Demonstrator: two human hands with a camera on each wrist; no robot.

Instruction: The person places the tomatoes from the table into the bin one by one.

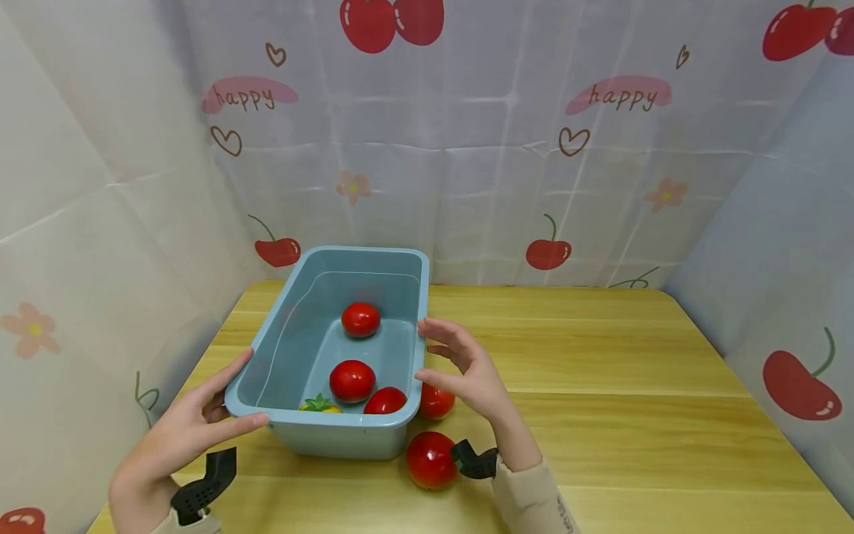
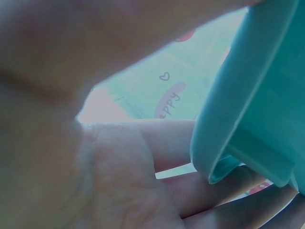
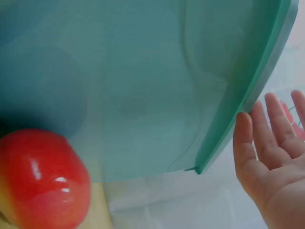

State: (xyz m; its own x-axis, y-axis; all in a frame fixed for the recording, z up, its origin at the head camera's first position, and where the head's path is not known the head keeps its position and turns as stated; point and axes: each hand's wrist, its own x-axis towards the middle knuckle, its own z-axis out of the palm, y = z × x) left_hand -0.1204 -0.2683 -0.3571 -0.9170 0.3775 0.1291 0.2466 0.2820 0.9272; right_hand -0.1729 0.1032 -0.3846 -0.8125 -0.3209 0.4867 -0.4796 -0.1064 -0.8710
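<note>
A light blue plastic bin (image 1: 333,437) stands on the table, its near end toward me. My left hand (image 1: 176,423) holds its near left corner, thumb along the front rim and fingers under the left rim (image 2: 224,109). At the right rim, the fingertips of my right hand (image 1: 470,367) touch or nearly touch the edge, fingers loosely bent and apart. Inside lie three glossy red fruits (image 1: 361,320) and a yellow one with a green leafy top (image 1: 320,404), mostly hidden by the near wall. Outside, a red apple (image 1: 432,460) sits below my right hand.
Another red fruit (image 1: 437,402) lies against the bin's right side, partly behind my right hand. The wooden table (image 1: 600,415) extends to the right. A white curtain (image 1: 467,185) printed with cherries hangs behind and at both sides. Each wrist wears a black mount (image 1: 203,486).
</note>
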